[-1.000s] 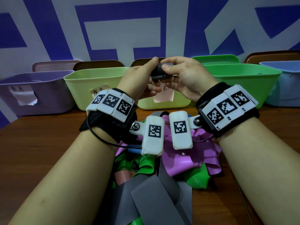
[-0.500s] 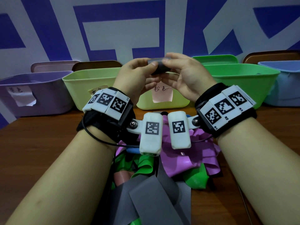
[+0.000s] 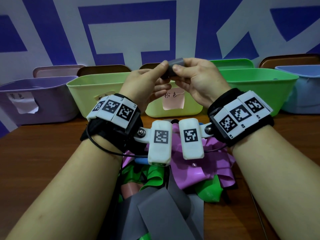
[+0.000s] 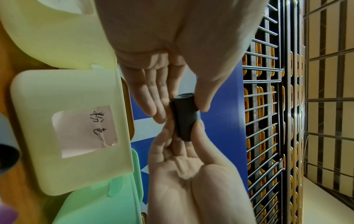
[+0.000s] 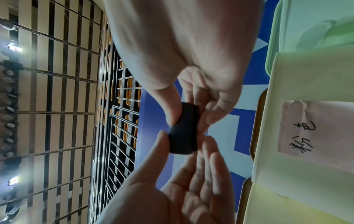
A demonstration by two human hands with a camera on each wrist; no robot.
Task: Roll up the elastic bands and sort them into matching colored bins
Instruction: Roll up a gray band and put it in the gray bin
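A small rolled grey band [image 3: 174,66] is held up in front of the bins, above the table. My left hand [image 3: 163,73] pinches its left end between thumb and fingers. My right hand [image 3: 180,71] pinches its right end the same way. The left wrist view shows the dark roll [image 4: 185,118] with a thumb on each end, and the right wrist view shows the roll [image 5: 182,128] with an outer edge lying along it. Loose grey bands [image 3: 161,205], purple bands [image 3: 190,163] and green bands [image 3: 207,191] lie piled under my wrists.
A row of bins stands along the back wall: a purple bin [image 3: 34,94], a yellow-green bin [image 3: 86,90], a second yellow-green bin with a pink paper label [image 3: 192,110], a green bin [image 3: 259,84] and a blue bin [image 3: 303,87]. Brown table [image 3: 43,153] shows on both sides.
Both hands have lifted the grey roll slightly and turned it between their fingers. The thumbs now sit on top of its ends.
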